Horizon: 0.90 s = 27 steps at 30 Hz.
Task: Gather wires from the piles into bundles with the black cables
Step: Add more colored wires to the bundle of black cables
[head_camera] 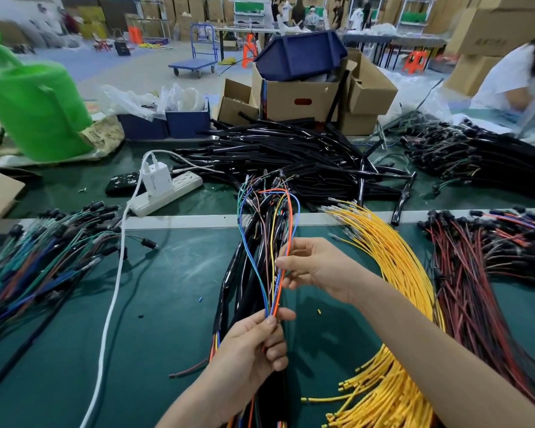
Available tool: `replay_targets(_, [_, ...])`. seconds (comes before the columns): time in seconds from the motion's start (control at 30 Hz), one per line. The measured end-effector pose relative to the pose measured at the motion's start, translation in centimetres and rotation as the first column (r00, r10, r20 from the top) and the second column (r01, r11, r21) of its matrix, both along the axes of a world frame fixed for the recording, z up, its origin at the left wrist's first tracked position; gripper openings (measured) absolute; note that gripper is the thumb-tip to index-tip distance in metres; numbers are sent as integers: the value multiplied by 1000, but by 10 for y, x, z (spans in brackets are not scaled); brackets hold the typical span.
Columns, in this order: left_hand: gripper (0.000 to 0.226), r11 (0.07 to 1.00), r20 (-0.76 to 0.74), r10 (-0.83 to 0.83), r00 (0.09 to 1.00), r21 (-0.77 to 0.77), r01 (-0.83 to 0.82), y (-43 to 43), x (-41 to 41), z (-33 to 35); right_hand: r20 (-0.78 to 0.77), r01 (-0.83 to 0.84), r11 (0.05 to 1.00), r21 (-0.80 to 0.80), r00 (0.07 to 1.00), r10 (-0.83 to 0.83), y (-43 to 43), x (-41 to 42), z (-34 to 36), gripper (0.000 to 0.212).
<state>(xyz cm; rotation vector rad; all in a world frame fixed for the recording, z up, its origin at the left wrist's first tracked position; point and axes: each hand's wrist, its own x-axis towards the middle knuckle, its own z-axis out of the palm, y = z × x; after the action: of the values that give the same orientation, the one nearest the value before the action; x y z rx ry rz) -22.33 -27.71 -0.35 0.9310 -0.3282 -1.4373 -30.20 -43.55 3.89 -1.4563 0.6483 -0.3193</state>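
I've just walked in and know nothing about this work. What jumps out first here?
In the middle, the left hand grips a bundle of coloured wires low down while the right hand pinches strands higher up. A bright yellow wire pile fans out to their right, and a large green plastic object stands far left.

Two bare hands are being shown by the head camera: the left hand [250, 344] and the right hand [318, 267]. Both are being carried on bare forearms [445, 350], uncovered down to the frame's edge. A short, plain nail is being displayed on the left thumb [271, 320].
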Motion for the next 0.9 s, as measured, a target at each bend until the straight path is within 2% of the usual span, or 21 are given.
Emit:
replay_targets(0.1, [28, 1000, 2, -2, 1000, -3, 2, 0, 0, 0, 15, 40, 999, 29, 999, -40, 2, 1, -1, 9])
replay_targets(0.17, [27, 1000, -3, -13, 1000, -13, 13, 0, 0, 1, -41, 65, 998, -1, 997, -65, 4, 1, 0, 12])
replay_targets(0.2, [26, 1000, -12, -20, 1000, -20, 20, 1, 1, 2, -118, 119, 987, -111, 984, -132, 6, 1, 0, 18])
replay_targets(0.23, [25, 999, -12, -28, 1000, -21, 28, 1, 1, 3, -195, 191, 929, -317, 945, -261, 7, 0, 0, 26])
replay_targets(0.27, [25, 999, -5, -38, 999, -15, 38, 2, 2, 3, -188, 254, 775, -578, 883, -429, 8, -1, 1, 33])
replay_targets(0.3, [24, 999, 18, -54, 998, -5, 54, 3, 2, 5, -41, 289, 521, -803, 845, -533, 13, -3, 4, 35])
replay_targets(0.33, [20, 997, 66, -78, 995, 6, 78, 4, 2, 6, 152, 308, 281, -909, 873, -463, 21, -3, 10, 31])
replay_targets(0.37, [15, 994, 150, -112, 982, 26, 109, 4, 3, 8, 238, 284, 160, -945, 936, -258, 29, -3, 15, 28])
replay_targets(0.4, [19, 987, 262, -158, 952, 56, 148, 3, 4, 10, 179, 180, 101, -978, 984, -19, 37, -2, 19, 30])
replay_targets(0.43, [32, 976, 381, -217, 899, 108, 190, 2, 8, 14, 32, 24, 48, -999, 983, 180, 45, -1, 19, 36])
replay_targets(0.47, [39, 964, 489, -266, 831, 157, 216, 2, 14, 18, -134, -136, -11, -991, 952, 274, 51, 1, 17, 42])
replay_targets(0.5, [38, 955, 568, -296, 768, 184, 232, 2, 23, 24, -252, -251, -41, -967, 924, 288, 53, 2, 16, 45])
replay_targets(0.53, [35, 951, 620, -306, 722, 175, 254, 2, 34, 30, -303, -304, -38, -952, 914, 269, 53, 2, 15, 47])
replay_targets(0.57, [35, 949, 659, -306, 687, 155, 275, 3, 45, 37, -287, -293, -17, -956, 924, 252, 51, 1, 15, 46])
replay_targets(0.63, [32, 961, 711, -259, 653, 126, 245, 5, 64, 49, -164, -180, 43, -983, 954, 252, 49, 0, 11, 40])
replay_targets(0.77, [24, 997, 731, 64, 679, -11, -81, 2, 67, 44, 115, 105, 68, -992, 978, 173, 54, 8, -16, 30])
replay_targets(0.83, [21, 957, 670, 266, 693, -95, -276, 2, 58, 36, 229, 215, 137, -967, 969, 93, 57, 11, -29, 25])
replay_targets(0.9, [16, 904, 591, 408, 696, -155, -398, 0, 49, 28, 284, 269, 242, -932, 959, 26, 58, 11, -36, 25])
